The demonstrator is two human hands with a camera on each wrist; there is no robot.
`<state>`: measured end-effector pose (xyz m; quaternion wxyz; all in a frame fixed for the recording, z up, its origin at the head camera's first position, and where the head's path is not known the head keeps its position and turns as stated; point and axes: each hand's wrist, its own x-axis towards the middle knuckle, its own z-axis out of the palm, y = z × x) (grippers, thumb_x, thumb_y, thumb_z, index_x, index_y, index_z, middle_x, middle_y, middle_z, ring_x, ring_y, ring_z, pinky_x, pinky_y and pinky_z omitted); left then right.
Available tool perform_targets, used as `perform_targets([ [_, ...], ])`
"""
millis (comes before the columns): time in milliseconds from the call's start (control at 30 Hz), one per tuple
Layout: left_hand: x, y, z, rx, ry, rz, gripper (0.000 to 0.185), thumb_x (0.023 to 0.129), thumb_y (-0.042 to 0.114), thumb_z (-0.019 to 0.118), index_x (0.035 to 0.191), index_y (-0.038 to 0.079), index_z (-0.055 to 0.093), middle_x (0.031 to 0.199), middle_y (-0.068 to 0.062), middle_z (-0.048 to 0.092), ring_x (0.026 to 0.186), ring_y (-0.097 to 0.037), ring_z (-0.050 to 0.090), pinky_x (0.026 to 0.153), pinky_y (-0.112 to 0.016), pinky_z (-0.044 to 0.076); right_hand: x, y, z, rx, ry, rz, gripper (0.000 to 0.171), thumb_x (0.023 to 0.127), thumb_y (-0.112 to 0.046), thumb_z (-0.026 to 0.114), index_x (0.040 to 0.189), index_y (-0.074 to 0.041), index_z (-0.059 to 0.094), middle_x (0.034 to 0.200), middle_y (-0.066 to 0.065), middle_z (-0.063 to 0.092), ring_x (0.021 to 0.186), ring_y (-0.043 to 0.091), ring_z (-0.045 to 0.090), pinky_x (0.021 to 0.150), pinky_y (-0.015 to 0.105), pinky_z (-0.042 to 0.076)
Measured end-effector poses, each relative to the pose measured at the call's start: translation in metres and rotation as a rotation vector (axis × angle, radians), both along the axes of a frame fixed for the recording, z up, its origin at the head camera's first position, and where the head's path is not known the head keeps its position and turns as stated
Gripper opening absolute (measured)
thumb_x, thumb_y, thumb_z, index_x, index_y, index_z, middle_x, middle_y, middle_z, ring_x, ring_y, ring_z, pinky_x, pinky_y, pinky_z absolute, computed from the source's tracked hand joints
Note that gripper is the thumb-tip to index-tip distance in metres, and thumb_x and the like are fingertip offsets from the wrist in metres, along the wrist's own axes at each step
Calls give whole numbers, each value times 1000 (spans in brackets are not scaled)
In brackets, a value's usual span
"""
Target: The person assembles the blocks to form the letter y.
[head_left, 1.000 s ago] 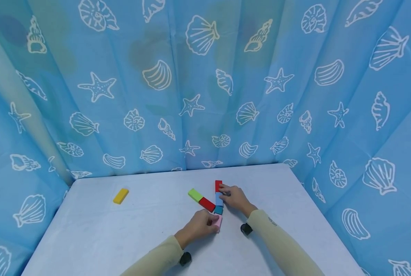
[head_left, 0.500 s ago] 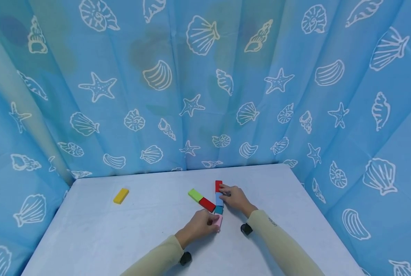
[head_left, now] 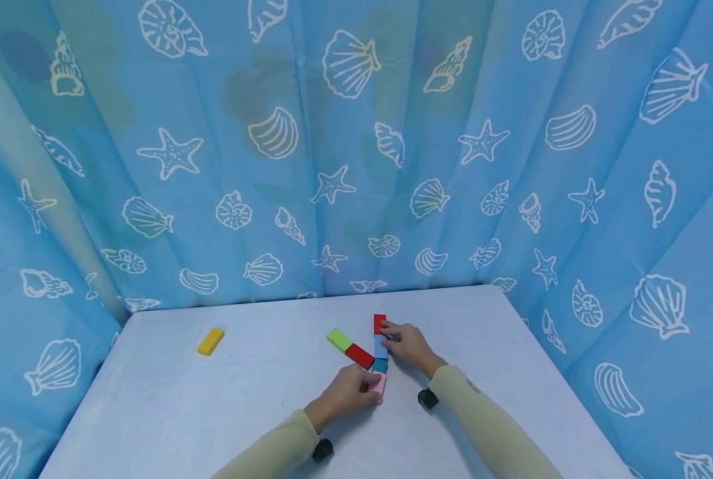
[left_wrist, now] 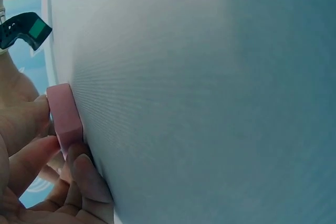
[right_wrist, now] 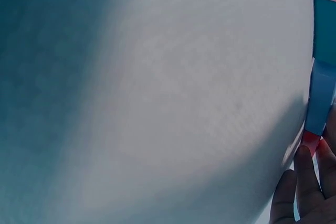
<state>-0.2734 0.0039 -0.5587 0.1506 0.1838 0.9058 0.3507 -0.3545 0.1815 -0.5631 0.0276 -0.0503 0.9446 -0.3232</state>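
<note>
In the head view my left hand [head_left: 341,394] pinches a pink block [head_left: 380,382] at the near end of a row. The left wrist view shows its fingertips [left_wrist: 86,174] on the pink block [left_wrist: 64,111]. Beyond it, in line, come a teal block [head_left: 380,365], a light blue block [head_left: 380,349] and a red block [head_left: 379,320]. My right hand [head_left: 409,344] touches the row where light blue meets red; whether it grips either is unclear. Its fingertips meet the red block [right_wrist: 311,139] in the right wrist view.
A second red block [head_left: 360,356] and a lime green block [head_left: 339,340] form a slanting line running up-left from the row. Far left on the white table [head_left: 243,412] lies a yellow block [head_left: 211,341]. A blue seashell-patterned curtain [head_left: 296,146] encloses the back and sides.
</note>
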Motion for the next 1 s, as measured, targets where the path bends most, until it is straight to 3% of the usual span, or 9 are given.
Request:
perform_targets([
  [233,0,-4,1,-6,33,-6,45,79,30,71,122,19,61,79,9,57,74,-7,49,59,-19,45,-1,-2,0,3,-1,1,39,85,-26,66,124,-28,59,137,-6,49,129,26,43,100,45,41],
  [467,-2,-19,8,88,51,-6,39,83,30,67,120,18,61,89,7,60,78,-6,53,64,-20,48,-1,-4,4,2,-1,8,40,85,-26,66,124,-26,59,137,-6,49,129,27,43,100,47,40],
  [667,-7,-46,14,129,84,-64,38,84,30,66,120,19,61,90,8,60,78,-7,54,65,-19,48,0,-4,5,10,-13,12,41,85,-26,65,126,-26,57,138,-4,48,131,29,41,100,47,41],
  [1000,-15,-92,20,102,190,-22,34,88,34,60,117,16,63,95,6,60,82,-8,54,70,-23,48,-3,-2,-1,-32,-38,13,40,86,-24,65,125,-23,58,138,-5,49,132,26,40,99,43,42],
])
